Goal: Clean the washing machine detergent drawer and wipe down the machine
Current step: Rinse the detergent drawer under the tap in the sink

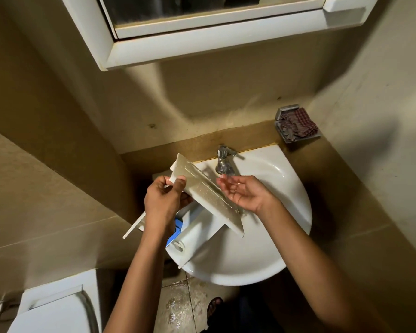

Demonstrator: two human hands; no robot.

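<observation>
Clearly the white plastic detergent drawer [207, 195] sits at the centre of the frame, tilted on a slant over the left half of the round white ceramic basin [269, 236], its flat face beaded with water and a blue plastic insert [178, 228] showing at its lower left. The left hand [163, 203] grips its upper end, thumb and fingers curled round the edge. The right hand [246, 194] is palm up with relaxed fingers, holding nothing, just beside the drawer's right edge and under the chrome tap [223, 159]; whether it touches the drawer, or whether water runs, I cannot tell. Since one hand carries a wet, smooth part by its end, I judge that it could slip and knock against the basin, which might crack a thin wall or shake the insert loose. Part of the drawer overhangs the basin's left rim, so runoff may fall outside. The beige tiled floor [178, 306] at bottom centre already glistens with splashes beside a sandalled foot [214, 306], a likely slipping spot. A brown ledge [226, 138] backs the basin. On it at right, a dark red checked cloth [298, 124] lies on a metal soap dish [286, 110]. Beige walls [58, 116] close in tightly, with a white mirrored cabinet [202, 44] along the top and a white toilet cistern [58, 304] at lower left.
</observation>
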